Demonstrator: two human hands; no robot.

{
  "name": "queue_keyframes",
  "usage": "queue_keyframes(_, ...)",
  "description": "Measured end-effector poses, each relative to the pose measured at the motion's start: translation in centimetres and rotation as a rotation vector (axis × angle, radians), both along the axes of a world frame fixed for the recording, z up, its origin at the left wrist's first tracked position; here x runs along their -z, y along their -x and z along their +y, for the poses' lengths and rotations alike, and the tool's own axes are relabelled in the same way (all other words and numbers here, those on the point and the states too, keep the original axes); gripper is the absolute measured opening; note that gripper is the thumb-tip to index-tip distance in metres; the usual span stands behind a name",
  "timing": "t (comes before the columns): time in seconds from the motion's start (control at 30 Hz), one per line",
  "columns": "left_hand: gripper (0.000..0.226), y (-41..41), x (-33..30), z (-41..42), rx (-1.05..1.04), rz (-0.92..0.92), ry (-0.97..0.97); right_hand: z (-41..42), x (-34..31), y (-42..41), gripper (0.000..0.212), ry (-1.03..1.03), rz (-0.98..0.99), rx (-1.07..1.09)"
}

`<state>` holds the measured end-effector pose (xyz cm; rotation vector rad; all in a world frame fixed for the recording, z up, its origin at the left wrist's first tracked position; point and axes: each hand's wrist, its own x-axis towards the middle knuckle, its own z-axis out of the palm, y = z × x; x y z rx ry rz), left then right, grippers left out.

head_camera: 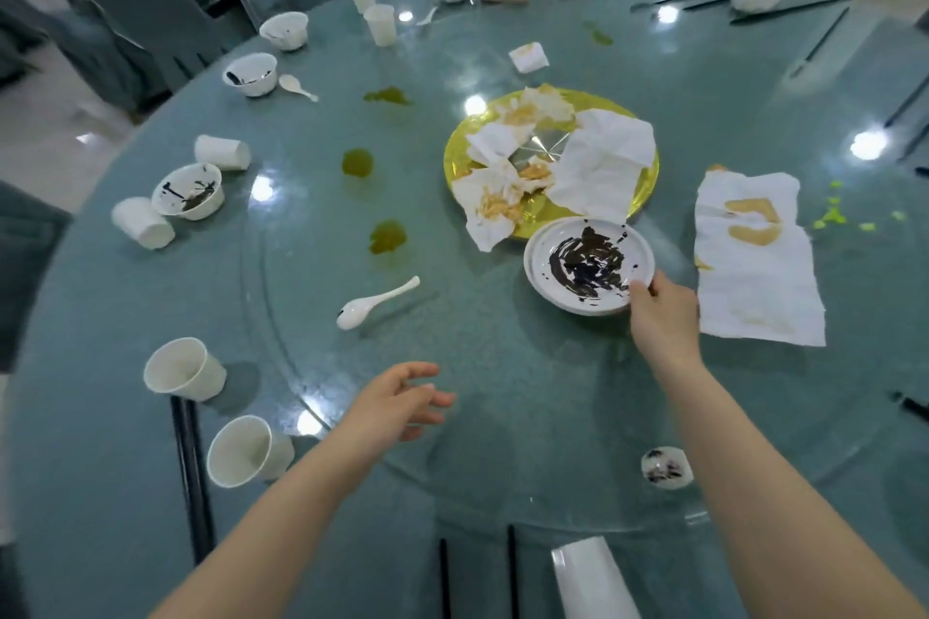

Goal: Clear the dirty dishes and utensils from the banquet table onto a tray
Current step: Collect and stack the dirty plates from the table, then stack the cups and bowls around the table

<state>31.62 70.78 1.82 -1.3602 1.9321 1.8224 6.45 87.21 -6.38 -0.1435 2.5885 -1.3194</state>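
Right hand [662, 312] pinching near rim of sauce-smeared plate [588, 265], left hand [397, 405] hovering, fingers loosely spread, empty; next likely: lifting plate level, no tray visible.

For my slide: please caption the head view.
Right hand grips a sauce-smeared plate; left hand hovers open.

Right hand [662, 312] pinching stained plate [588, 264] rim, left hand [397, 400] hovering
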Motion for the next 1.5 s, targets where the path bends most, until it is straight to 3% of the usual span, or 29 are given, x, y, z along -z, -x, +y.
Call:
queue_keyframes(0.1, 0.02, -0.8, 0.2, -0.4, -0.028, -0.01, -0.007, -0.7, 0.1, -0.2, 0.035, -0.202, -0.026, -0.076)
queue_keyframes(0.27, 0.018, -2.3, 0.3, -0.8, -0.024, 0.001, -0.015, -1.6, -0.5, -0.8, 0.045, -0.273, -0.079, -0.128)
queue_keyframes(0.5, 0.02, -5.8, -0.6, -1.8, -0.111, 0.065, -0.047, 0.0, -2.3, -4.7, 0.05, -0.144, -0.104, -0.14)
queue_keyframes(0.63, 0.02, -8.8, -1.6, -2.2, -0.183, 0.129, -0.055, 1.5, -3.5, -9.9, 0.041, -0.008, -0.115, -0.16)
queue_keyframes(0.8, 0.022, -12.3, -1.6, -3.5, -0.051, 0.144, 0.128, 3.9, -3.9, -16.9, 0.029, -0.041, -0.062, -0.215)
queue_keyframes(0.9, 0.029, -14.1, -0.6, -4.8, -0.053, 0.2, 0.342, 5.8, -3.7, -20.1, 0.026, -0.071, -0.025, -0.206)
queue_keyframes(1.0, 0.045, -16.1, 0.9, -6.6, -0.115, 0.148, 0.57, 7.7, -3.1, -23.0, 0.03, -0.178, 0.067, -0.126)
queue_keyframes(1.07, 0.067, -17.1, 2.3, -7.9, -0.059, 0.038, 0.663, 8.8, -2.7, -24.6, 0.04, -0.293, 0.113, -0.069)
queue_keyframes(1.17, 0.106, -17.6, 4.1, -9.0, -0.012, -0.075, 0.621, 10.0, -1.7, -26.3, 0.069, -0.428, 0.06, -0.048)
queue_keyframes(1.23, 0.116, -17.5, 5.2, -9.4, -0.016, -0.053, 0.581, 10.1, -1.0, -27.4, 0.087, -0.433, -0.036, -0.018)
queue_keyframes(1.33, 0.105, -17.2, 6.1, -10.0, -0.069, 0.04, 0.542, 9.6, -0.1, -28.7, 0.093, -0.34, -0.131, 0.023)
queue_keyframes(1.5, 0.071, -17.0, 5.9, -9.7, -0.114, 0.073, 0.528, 9.2, -0.5, -30.0, 0.075, -0.215, -0.148, 0.109)
